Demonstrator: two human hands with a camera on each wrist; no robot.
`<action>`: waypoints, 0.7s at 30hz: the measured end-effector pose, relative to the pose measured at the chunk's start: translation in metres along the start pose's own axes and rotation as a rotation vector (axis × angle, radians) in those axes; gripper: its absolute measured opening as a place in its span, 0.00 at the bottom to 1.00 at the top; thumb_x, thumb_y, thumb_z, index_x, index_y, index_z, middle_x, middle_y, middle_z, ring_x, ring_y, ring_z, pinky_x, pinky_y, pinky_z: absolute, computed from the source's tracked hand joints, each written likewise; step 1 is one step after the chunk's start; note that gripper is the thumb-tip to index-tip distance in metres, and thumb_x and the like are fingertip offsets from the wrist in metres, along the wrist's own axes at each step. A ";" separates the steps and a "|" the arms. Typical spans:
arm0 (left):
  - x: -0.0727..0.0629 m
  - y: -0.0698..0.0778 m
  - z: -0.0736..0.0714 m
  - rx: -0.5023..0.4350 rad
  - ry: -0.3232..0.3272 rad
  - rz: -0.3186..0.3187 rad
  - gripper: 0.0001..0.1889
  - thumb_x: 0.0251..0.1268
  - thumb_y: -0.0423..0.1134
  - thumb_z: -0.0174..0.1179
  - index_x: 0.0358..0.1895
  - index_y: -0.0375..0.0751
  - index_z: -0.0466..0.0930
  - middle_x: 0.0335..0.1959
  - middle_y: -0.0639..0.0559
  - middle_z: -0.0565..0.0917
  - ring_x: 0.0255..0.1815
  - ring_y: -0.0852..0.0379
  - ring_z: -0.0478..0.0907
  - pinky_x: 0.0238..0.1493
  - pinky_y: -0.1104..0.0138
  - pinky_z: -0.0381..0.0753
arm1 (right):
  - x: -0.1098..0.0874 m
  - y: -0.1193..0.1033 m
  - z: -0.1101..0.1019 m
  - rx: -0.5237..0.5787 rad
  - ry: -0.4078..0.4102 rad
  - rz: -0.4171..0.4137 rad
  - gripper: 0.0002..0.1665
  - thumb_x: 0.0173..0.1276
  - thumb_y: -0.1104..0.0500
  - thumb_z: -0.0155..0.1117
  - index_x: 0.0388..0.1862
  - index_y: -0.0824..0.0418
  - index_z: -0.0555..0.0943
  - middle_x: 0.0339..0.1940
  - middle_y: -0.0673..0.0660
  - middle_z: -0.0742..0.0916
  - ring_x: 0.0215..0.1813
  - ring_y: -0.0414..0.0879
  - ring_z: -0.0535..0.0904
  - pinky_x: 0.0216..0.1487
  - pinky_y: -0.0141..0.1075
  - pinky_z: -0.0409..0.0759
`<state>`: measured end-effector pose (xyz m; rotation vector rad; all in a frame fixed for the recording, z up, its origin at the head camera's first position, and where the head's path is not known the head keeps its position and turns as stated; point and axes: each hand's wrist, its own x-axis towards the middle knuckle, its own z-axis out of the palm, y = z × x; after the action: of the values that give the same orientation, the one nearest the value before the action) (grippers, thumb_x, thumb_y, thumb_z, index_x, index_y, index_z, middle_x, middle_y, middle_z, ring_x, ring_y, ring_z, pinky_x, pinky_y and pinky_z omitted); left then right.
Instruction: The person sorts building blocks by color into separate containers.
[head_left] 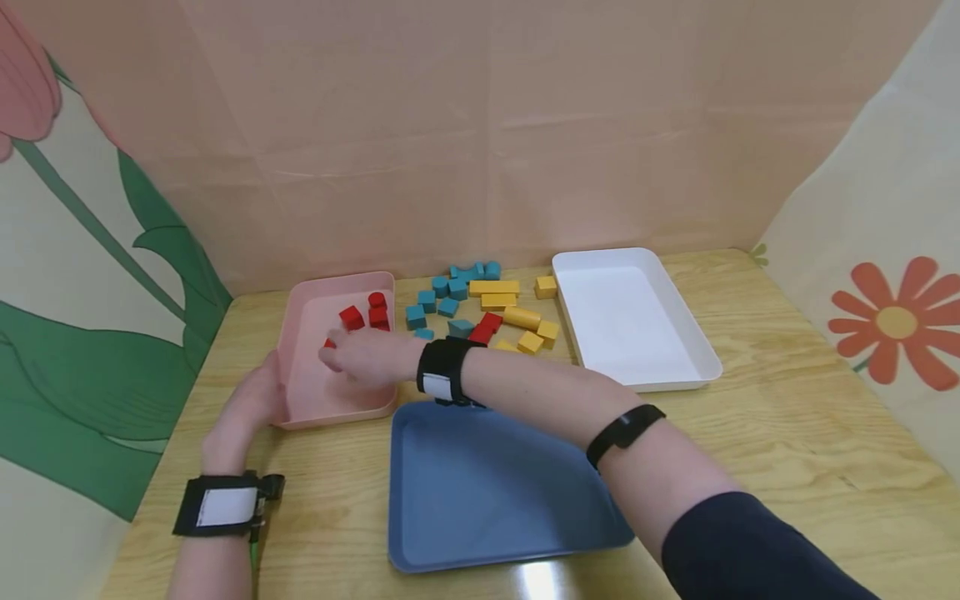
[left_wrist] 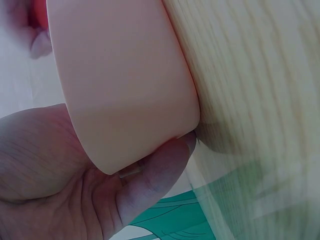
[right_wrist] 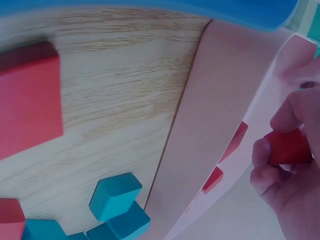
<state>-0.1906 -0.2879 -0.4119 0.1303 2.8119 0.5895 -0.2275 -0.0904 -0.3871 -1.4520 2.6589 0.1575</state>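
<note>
At far left, a backdrop (head_left: 90,275) shows a pink flower with green leaves. Beside it, a person's left hand (head_left: 257,398) grips the near left corner of a pink tray (head_left: 307,321) on a wooden table (head_left: 322,492), its fingers bent against the outside of the wall. Over that tray, the right hand (head_left: 375,356) is partly closed, pinching a small red block (right_wrist: 287,147) between thumb and fingers. Three more red pieces (head_left: 351,317) sit inside the tray, near its right side; one is a short cylinder. Right of the tray lies a loose cluster of teal blocks (head_left: 416,317), with a blue tray (head_left: 495,492) nearer the person, partly covered by the right forearm. Next come red blocks (head_left: 487,327) on the table, then yellow blocks (head_left: 521,317), some long, some cube-like, one a cylinder. Further right stands a white tray (head_left: 630,317). At far right, a pale sheet (head_left: 862,217) carries an orange-red flower with a yellow centre.
</note>
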 end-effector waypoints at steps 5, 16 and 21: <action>0.002 0.000 0.001 0.015 0.011 -0.004 0.39 0.49 0.21 0.54 0.64 0.24 0.43 0.50 0.27 0.67 0.38 0.42 0.68 0.34 0.58 0.71 | 0.000 0.001 0.000 -0.038 -0.013 0.041 0.34 0.62 0.46 0.53 0.66 0.46 0.57 0.58 0.53 0.67 0.55 0.47 0.64 0.52 0.36 0.67; 0.001 0.001 0.002 -0.008 0.000 -0.030 0.40 0.46 0.22 0.59 0.63 0.27 0.45 0.51 0.30 0.66 0.41 0.41 0.67 0.39 0.56 0.73 | -0.023 0.022 0.002 -0.018 -0.032 0.086 0.50 0.55 0.29 0.44 0.71 0.43 0.39 0.71 0.53 0.50 0.70 0.52 0.38 0.64 0.50 0.43; 0.001 0.002 0.002 -0.007 0.002 -0.041 0.41 0.46 0.22 0.59 0.63 0.28 0.45 0.51 0.30 0.66 0.41 0.40 0.66 0.39 0.56 0.72 | -0.037 0.035 0.007 0.026 -0.052 0.062 0.53 0.53 0.27 0.47 0.71 0.44 0.39 0.71 0.52 0.48 0.70 0.52 0.34 0.64 0.51 0.40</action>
<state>-0.1909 -0.2857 -0.4128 0.0699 2.8072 0.5899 -0.2368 -0.0393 -0.3875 -1.3397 2.6563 0.1632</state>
